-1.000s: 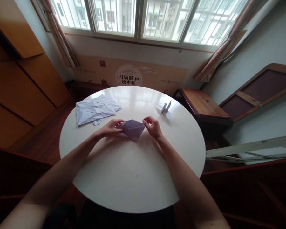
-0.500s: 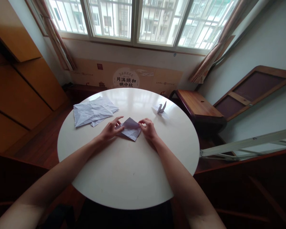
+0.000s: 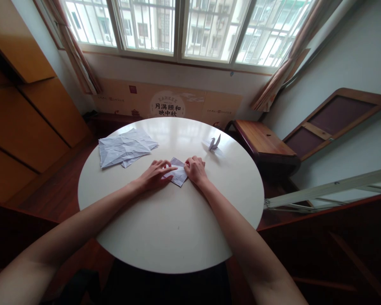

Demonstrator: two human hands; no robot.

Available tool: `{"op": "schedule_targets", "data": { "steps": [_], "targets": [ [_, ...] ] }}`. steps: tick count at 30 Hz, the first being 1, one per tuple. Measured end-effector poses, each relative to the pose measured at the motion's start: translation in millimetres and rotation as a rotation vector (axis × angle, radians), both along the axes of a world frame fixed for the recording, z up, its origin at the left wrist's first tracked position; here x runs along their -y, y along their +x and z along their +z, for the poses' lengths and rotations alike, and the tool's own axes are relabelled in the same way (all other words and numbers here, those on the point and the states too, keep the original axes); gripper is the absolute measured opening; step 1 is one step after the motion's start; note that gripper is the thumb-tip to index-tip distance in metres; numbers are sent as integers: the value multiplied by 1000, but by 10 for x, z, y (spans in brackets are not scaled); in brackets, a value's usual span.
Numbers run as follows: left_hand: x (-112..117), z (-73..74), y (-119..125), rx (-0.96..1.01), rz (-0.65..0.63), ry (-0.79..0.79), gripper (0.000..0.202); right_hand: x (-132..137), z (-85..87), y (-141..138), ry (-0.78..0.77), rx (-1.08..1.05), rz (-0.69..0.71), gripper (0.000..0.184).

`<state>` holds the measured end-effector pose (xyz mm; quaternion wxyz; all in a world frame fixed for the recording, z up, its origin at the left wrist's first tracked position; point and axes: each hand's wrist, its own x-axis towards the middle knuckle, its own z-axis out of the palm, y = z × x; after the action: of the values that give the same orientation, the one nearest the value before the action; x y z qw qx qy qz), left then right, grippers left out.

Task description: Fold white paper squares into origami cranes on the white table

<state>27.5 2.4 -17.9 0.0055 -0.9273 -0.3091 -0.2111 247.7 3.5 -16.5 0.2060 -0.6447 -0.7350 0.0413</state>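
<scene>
A small folded sheet of pale paper [image 3: 179, 177] lies on the round white table [image 3: 165, 237], one corner toward me. My left hand [image 3: 158, 173] rests over its left side, fingers stretched across the paper and thumb near its lower left edge. At the right corner my right hand [image 3: 195, 169] is closed, its fingertips pressed on the paper's edge. The hands cover both side corners of the sheet.
Creased sheets of paper [image 3: 123, 148] lie in a stack at the table's far left. A folded paper crane [image 3: 213, 145] stands at the far right. Beyond the table's right edge is a wooden side cabinet [image 3: 263, 137].
My left hand has moved right, onto the paper, with its fingers stretched over it. The raised upper part of the paper now lies flatter. My right hand has curled further at the right corner.
</scene>
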Motion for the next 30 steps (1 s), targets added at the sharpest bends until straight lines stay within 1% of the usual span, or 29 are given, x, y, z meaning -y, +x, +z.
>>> {"op": "schedule_targets", "data": {
  "steps": [2,3,5,6,8,9,12,14,19,22,27,30],
  "targets": [
    [-22,9,9,-24,-3,-26,35,-9,14,20,15,20,26,23],
    [-38,15,13,-40,-5,-35,35,-17,22,40,30,31,65,26],
    [-86,25,20,-78,-29,-46,35,-37,40,92,65,62,196,36],
    [-116,29,25,-96,-50,-53,36,-47,49,122,73,84,268,37],
    [-180,33,44,-129,-96,-78,42,-63,65,181,81,103,361,31],
    [-209,34,60,-138,-113,-104,44,-68,74,209,83,105,380,29],
    [-257,35,131,-141,-121,-176,36,-59,108,285,99,90,386,25],
    [-252,40,184,-129,-117,-182,33,-39,142,334,120,89,392,23],
    [-238,79,223,-72,-90,-65,32,2,221,419,170,142,379,28],
    [-294,86,179,-83,-118,-78,34,-12,223,400,172,63,345,26],
    [-348,57,102,-7,-121,-102,34,-105,149,312,211,-122,245,20],
    [-311,57,74,-7,-106,-148,35,-155,83,292,198,-247,256,20]
  ]
}}
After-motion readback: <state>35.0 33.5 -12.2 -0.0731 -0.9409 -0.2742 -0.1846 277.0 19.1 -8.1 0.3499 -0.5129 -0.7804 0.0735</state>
